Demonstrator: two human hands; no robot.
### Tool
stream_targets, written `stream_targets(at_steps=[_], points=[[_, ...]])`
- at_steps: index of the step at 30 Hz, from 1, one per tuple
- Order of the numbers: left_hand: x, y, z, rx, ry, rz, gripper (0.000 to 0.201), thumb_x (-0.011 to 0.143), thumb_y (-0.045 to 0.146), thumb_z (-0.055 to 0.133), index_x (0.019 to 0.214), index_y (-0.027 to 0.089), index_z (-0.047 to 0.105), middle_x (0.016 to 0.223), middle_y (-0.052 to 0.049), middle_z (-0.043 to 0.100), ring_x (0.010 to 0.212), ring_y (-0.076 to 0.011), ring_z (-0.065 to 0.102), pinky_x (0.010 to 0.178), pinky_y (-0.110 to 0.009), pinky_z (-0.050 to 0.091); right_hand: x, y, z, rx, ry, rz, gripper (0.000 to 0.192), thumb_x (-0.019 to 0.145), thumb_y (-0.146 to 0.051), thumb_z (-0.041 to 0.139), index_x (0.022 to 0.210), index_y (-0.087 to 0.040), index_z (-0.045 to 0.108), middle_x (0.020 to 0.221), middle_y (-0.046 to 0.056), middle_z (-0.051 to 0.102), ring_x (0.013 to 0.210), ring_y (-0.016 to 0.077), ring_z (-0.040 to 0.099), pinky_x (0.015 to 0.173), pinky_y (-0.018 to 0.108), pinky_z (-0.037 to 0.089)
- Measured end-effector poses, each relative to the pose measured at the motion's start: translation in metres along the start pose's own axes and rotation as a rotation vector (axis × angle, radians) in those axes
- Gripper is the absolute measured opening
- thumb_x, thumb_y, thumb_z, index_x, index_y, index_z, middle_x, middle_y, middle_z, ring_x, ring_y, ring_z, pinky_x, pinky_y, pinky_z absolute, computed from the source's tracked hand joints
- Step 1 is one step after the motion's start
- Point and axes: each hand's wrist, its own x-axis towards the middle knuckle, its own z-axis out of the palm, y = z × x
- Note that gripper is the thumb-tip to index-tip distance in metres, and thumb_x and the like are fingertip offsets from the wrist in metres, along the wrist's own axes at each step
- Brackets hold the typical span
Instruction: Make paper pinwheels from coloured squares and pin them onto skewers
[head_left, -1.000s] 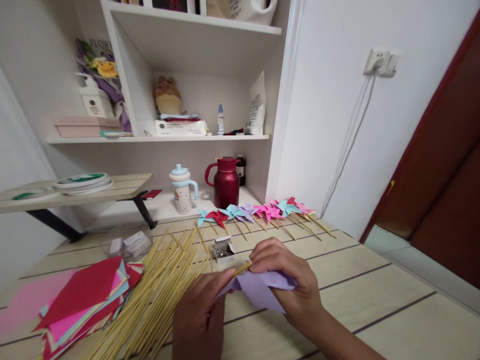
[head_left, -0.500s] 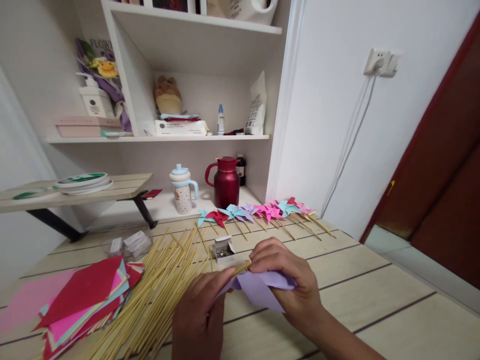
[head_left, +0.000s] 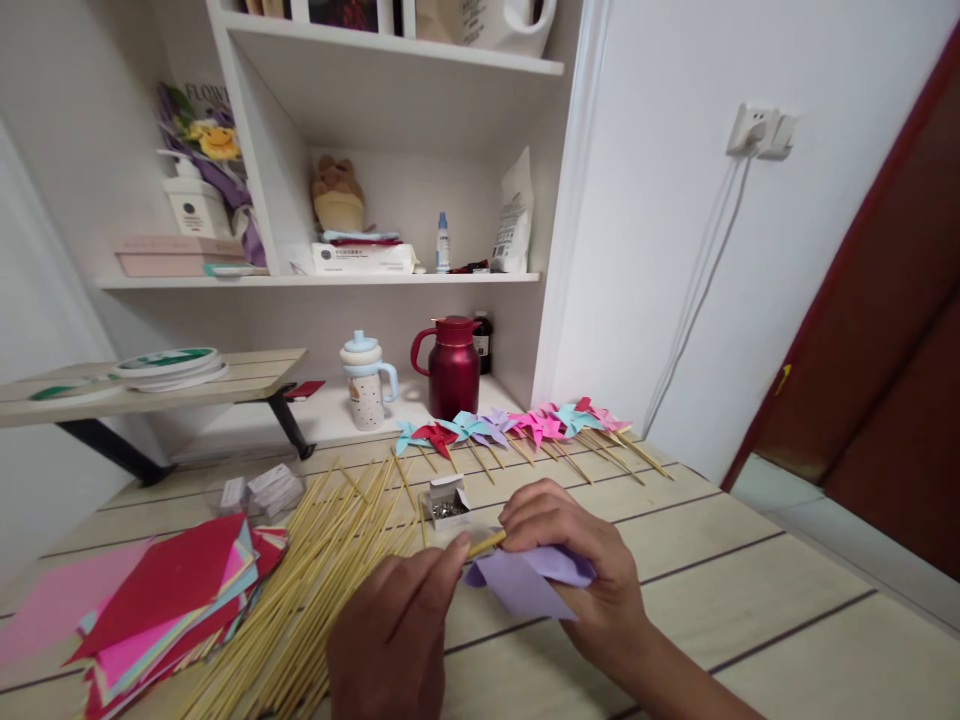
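My right hand (head_left: 574, 555) is closed round a purple paper pinwheel (head_left: 521, 588), whose folded blades stick out below the fingers. Between thumb and fingers, my left hand (head_left: 401, 620) pinches a thin wooden stick (head_left: 487, 544); its tip meets the pinwheel by my right fingertips. Whether a pin joins the two is hidden by my fingers. Just beyond the hands stands an open small box of metal pins (head_left: 448, 505). A large heap of wooden sticks (head_left: 322, 580) spreads to the left of my left hand.
A stack of coloured paper squares (head_left: 169, 600) lies at the left, near small clear boxes (head_left: 262, 490). Finished pinwheels on sticks (head_left: 540, 425) line the table's back edge. Behind them stand a red jug (head_left: 454, 370) and a blue-lidded cup (head_left: 366, 385).
My left hand has shifted slightly left and down, off the purple paper, and now pinches only the stick. More of the stick shows. My right hand keeps its hold.
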Motion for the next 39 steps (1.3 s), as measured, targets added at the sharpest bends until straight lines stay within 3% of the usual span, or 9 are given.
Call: stream_targets(at_steps=[10, 19, 25, 30, 39], points=[[0.004, -0.002, -0.009, 0.231, 0.022, 0.227, 0.031, 0.092, 0.008, 0.049, 0.118, 0.01, 0.065, 0.096, -0.008, 0.078, 0.078, -0.0155, 0.071, 0.075, -0.027, 0.054, -0.002, -0.004, 0.0, -0.006, 0.018, 0.0, 0.006, 0.088, -0.021, 0.066, 0.093, -0.023, 0.068, 0.079, 0.006, 0.069, 0.079, 0.023, 0.064, 0.072, 0.041, 0.054], [0.018, 0.006, -0.013, 0.279, 0.104, 0.25, 0.027, 0.096, 0.009, 0.043, 0.099, 0.011, 0.07, 0.082, -0.003, 0.079, 0.064, -0.0127, 0.071, 0.065, -0.026, 0.052, -0.001, -0.008, 0.003, 0.034, 0.047, -0.057, 0.006, 0.089, -0.025, 0.066, 0.095, -0.023, 0.065, 0.079, 0.005, 0.068, 0.08, 0.0226, 0.063, 0.074, 0.042, 0.052], [0.022, 0.007, -0.018, 0.315, 0.113, 0.279, 0.031, 0.098, 0.011, 0.041, 0.093, 0.015, 0.072, 0.078, 0.0, 0.079, 0.06, -0.0113, 0.069, 0.063, -0.025, 0.05, -0.004, -0.008, 0.004, 0.108, 0.113, -0.043, 0.024, 0.091, -0.024, 0.063, 0.115, -0.026, 0.057, 0.078, 0.004, 0.071, 0.085, 0.0232, 0.062, 0.077, 0.043, 0.052], [0.026, 0.011, -0.02, 0.318, 0.119, 0.261, 0.032, 0.098, 0.011, 0.041, 0.093, 0.015, 0.072, 0.076, 0.001, 0.079, 0.059, -0.011, 0.069, 0.062, -0.025, 0.049, -0.001, -0.011, 0.0, -0.01, 0.04, -0.101, 0.012, 0.09, -0.022, 0.063, 0.102, -0.023, 0.068, 0.082, 0.007, 0.072, 0.082, 0.024, 0.065, 0.076, 0.044, 0.054], [0.022, 0.017, -0.016, 0.315, 0.116, 0.238, 0.028, 0.096, 0.007, 0.042, 0.098, 0.013, 0.07, 0.077, 0.0, 0.079, 0.061, -0.0115, 0.069, 0.063, -0.026, 0.048, 0.001, -0.017, -0.003, -0.132, 0.033, -0.132, 0.019, 0.087, -0.008, 0.058, 0.1, -0.021, 0.065, 0.078, 0.006, 0.069, 0.082, 0.0232, 0.062, 0.076, 0.043, 0.053]])
